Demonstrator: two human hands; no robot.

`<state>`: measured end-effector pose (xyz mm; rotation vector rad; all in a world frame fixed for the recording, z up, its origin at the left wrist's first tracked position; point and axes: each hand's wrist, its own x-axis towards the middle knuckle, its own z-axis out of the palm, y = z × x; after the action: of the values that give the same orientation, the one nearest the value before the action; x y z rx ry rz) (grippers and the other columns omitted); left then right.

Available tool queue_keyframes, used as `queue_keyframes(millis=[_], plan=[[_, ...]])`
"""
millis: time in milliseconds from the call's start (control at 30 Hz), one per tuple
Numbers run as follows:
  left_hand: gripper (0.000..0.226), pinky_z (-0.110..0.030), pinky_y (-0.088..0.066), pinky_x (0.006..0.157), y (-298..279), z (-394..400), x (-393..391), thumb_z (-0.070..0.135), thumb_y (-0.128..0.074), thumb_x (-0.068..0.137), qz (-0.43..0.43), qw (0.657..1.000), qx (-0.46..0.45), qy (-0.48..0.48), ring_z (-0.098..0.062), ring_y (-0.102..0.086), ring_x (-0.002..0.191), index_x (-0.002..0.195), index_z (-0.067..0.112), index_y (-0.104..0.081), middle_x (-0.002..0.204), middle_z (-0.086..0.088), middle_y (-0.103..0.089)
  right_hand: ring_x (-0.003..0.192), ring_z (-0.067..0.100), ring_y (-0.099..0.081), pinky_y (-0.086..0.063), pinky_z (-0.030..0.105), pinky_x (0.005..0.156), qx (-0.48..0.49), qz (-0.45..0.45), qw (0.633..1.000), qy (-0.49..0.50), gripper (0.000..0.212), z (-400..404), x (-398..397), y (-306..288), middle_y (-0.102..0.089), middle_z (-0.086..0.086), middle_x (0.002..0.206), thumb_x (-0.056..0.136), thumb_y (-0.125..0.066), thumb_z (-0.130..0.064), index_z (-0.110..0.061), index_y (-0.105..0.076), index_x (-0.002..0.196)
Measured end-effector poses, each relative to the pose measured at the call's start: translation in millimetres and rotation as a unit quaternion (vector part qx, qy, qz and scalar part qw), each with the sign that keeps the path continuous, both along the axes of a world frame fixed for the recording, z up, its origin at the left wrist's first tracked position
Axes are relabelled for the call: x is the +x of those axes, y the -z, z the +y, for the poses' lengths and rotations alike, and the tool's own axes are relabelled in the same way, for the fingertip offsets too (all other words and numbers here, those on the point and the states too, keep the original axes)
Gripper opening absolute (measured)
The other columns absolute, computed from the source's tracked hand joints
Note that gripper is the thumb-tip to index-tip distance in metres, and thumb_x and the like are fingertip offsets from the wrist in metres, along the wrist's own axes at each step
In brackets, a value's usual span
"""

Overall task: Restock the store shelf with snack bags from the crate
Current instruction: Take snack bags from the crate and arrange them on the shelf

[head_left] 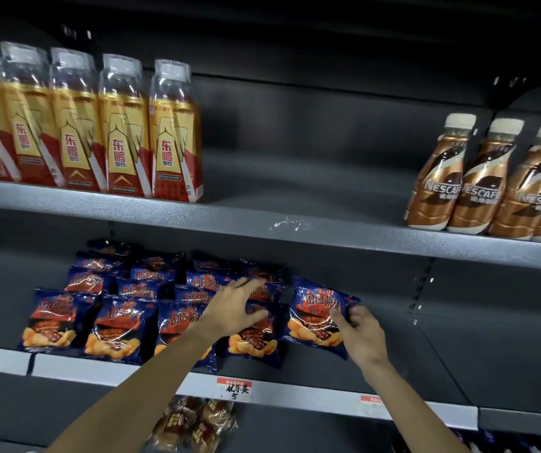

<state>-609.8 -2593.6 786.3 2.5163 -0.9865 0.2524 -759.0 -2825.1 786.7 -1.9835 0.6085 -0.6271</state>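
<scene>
From the head view, the newest snack bag [320,317] is being pinched at its right edge by the right hand [360,335] at the right end of the row near the shelf [295,397] front edge, while the left hand [233,308] is laid flat, fingers [253,284] released, on a neighbouring bag [253,335]. The bag is best stood upright and nudged flush against that neighbour, label kept forward. The crate is not seen.

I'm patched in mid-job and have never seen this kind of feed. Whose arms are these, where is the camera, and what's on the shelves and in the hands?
No machine here: a person's bare arms, filmed by one camera on their head, looking forward and down. The left hand lies flat on the rows of blue snack bags on the middle shelf. The right hand pinches the rightmost bag by its edge. The shelf above carries red-and-gold drink bottles and brown coffee bottles.
</scene>
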Motion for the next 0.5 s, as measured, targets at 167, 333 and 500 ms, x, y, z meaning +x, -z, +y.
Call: queue_keyframes(millis=[167, 333, 500], plan=[[0.084, -0.035, -0.042, 0.108, -7.2, 14.0, -15.0, 0.055, -0.067, 0.082, 0.065, 0.995, -0.069, 0.035, -0.013, -0.043, 0.134, 0.15, 0.029, -0.025, 0.148, 0.003, -0.045, 0.074, -0.001, -0.059, -0.04, 0.012, 0.062, 0.0, -0.008, 0.999, -0.033, 0.021, 29.2, 8.4, -7.3, -0.064, -0.012, 0.08, 0.088, -0.071, -0.036, -0.021, -0.056, 0.087], [0.081, -0.031, -0.049, 0.1, 0.5, 30.5, -30.4, 0.05, -0.069, 0.084, 0.108, 0.989, -0.099, 0.013, -0.011, -0.052, 0.124, 0.15, 0.023, -0.03, 0.14, 0.0, -0.053, 0.075, 0.009, -0.065, -0.044, 0.021, 0.064, 0.002, 0.003, 0.998, -0.066, 0.026, 63.1, 16.6, -1.1, -0.07, -0.005, 0.078, 0.087, -0.07, -0.04, -0.017, -0.058, 0.087], [0.068, -0.02, -0.048, 0.089, 9.2, 47.2, -40.2, 0.023, -0.067, 0.091, 0.165, 0.976, -0.139, -0.033, -0.014, -0.058, 0.115, 0.15, 0.017, -0.033, 0.134, -0.003, -0.057, 0.079, 0.012, -0.067, -0.051, 0.029, 0.073, 0.01, 0.036, 0.995, -0.089, 0.028, 91.3, 23.3, 13.4, -0.071, -0.003, 0.083, 0.089, -0.068, -0.042, -0.014, -0.06, 0.09]])
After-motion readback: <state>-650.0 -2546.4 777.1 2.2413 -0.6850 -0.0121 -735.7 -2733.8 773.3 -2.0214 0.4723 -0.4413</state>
